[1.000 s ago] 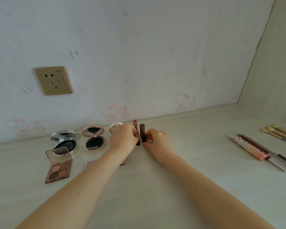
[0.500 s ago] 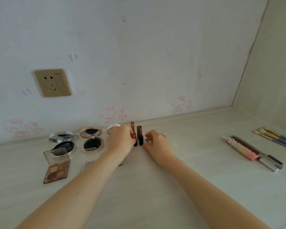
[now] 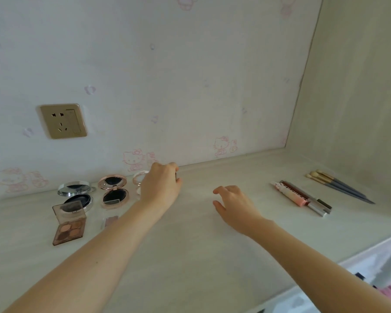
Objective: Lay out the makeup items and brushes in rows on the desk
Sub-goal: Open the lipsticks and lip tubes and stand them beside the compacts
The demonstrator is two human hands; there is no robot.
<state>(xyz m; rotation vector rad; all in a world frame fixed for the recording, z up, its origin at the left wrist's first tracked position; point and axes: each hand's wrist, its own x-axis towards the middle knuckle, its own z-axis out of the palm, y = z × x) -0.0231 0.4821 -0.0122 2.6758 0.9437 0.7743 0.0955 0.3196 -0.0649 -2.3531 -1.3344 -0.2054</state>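
My left hand point(image 3: 160, 185) is near the back wall with its fingers curled round a dark lipstick tube point(image 3: 176, 176); only a sliver of the tube shows past the fingers. My right hand point(image 3: 234, 205) hovers over the bare desk point(image 3: 190, 245) to the right, fingers loose and holding nothing. To the left lie an open silver compact point(image 3: 76, 193), an open rose-gold compact point(image 3: 113, 190), a white round case point(image 3: 139, 177) and a brown eyeshadow palette point(image 3: 69, 224). At the right lie lip gloss tubes point(image 3: 290, 195), slim pens point(image 3: 319, 206) and grey-handled brushes point(image 3: 341, 187).
A small flat palette point(image 3: 110, 221) lies half hidden behind my left forearm. A gold wall socket point(image 3: 63, 121) is on the back wall. A side wall point(image 3: 359, 98) closes off the right. The desk's front edge point(image 3: 339, 264) runs across the lower right.
My right hand has let go of the upright lipsticks and drawn back to the right. My left hand has closed over them and shifted toward the wall. The view has tilted up.
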